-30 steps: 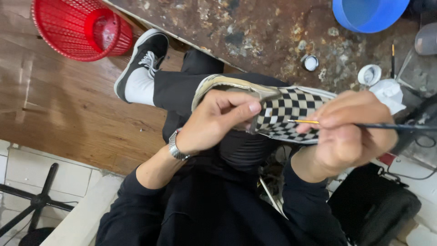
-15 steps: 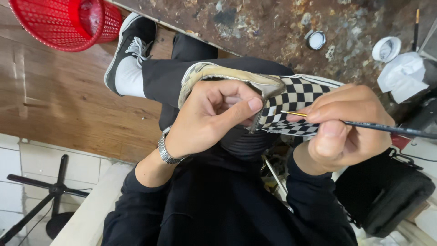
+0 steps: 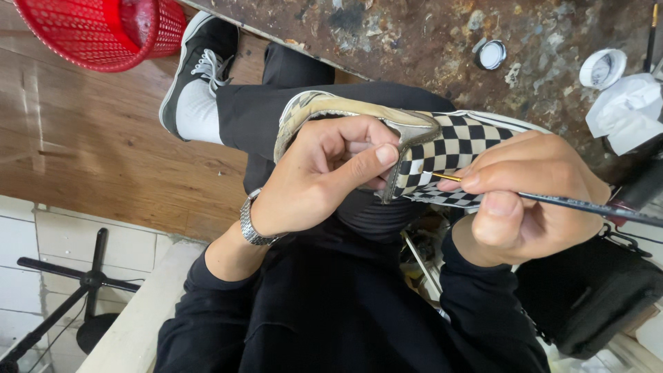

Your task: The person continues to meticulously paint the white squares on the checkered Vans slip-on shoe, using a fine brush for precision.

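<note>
My left hand grips a black-and-white checkered slip-on shoe by its collar, with the thumb lying over the worn tan lining of the opening. My right hand pinches a thin paintbrush with a dark handle. The brush's fine tip touches the checkered side of the shoe just right of the opening. The shoe is held over my lap, above my black trousers. A metal watch sits on my left wrist.
A paint-stained worktable runs across the top with two small white paint lids and a crumpled white cloth. A red mesh basket stands on the wooden floor beside my foot in a black sneaker. A black bag lies at right.
The view has shifted closer and slightly left. Both hands keep the same hold; the brush tip stays on the checkered side of the shoe.
</note>
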